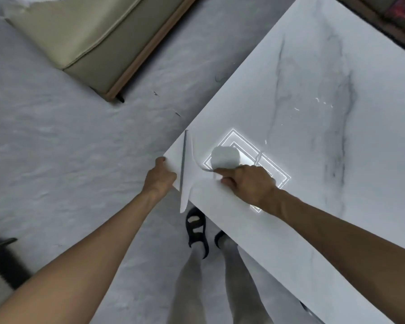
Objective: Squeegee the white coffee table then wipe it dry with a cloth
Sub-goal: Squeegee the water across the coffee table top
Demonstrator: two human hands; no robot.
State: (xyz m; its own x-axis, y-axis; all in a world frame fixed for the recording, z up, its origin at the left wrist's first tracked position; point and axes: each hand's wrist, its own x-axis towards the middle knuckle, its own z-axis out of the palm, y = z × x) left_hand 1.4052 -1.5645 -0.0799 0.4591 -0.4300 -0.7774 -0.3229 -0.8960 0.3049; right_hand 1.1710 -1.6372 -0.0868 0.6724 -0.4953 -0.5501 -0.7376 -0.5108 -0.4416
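White squeegee [223, 157] on coffee table [313, 66] corner | right hand [246, 181] clamped on it | left hand [160, 177] at edge, grip unclear

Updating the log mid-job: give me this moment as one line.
step: squeegeeing | right hand: grips squeegee | blade: at coffee table corner | left hand: at table edge

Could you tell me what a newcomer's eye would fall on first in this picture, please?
First the bright square reflection of a light on the white coffee table, near its closest corner. There the right hand grips a white squeegee whose blade lies by the edge, while the left hand rests at the corner itself.
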